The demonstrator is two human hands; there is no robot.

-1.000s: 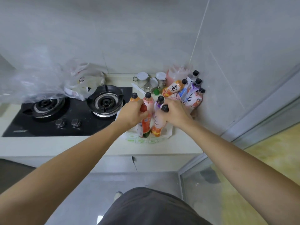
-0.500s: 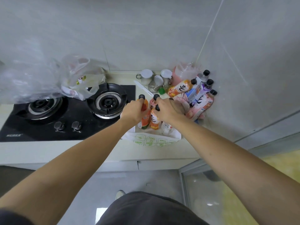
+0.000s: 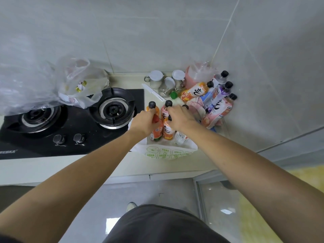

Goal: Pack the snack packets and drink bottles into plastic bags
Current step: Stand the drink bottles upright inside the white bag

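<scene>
Centre frame: left hand (image 3: 145, 121) and right hand (image 3: 178, 118) grip upright drink bottles (image 3: 165, 128) inside the white bag (image 3: 166, 152); risk: crowded bottles topple once released.

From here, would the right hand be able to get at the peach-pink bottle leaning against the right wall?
Probably yes. The right hand is busy gripping bottles in the white bag, but the peach-pink bottle lies uncovered on top of the pile, just right of it.

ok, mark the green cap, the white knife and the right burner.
green cap (image 3: 173, 95), head view, top of the cap.
white knife (image 3: 152, 91), head view, middle of the blade.
right burner (image 3: 113, 109), head view, centre ring.
</scene>
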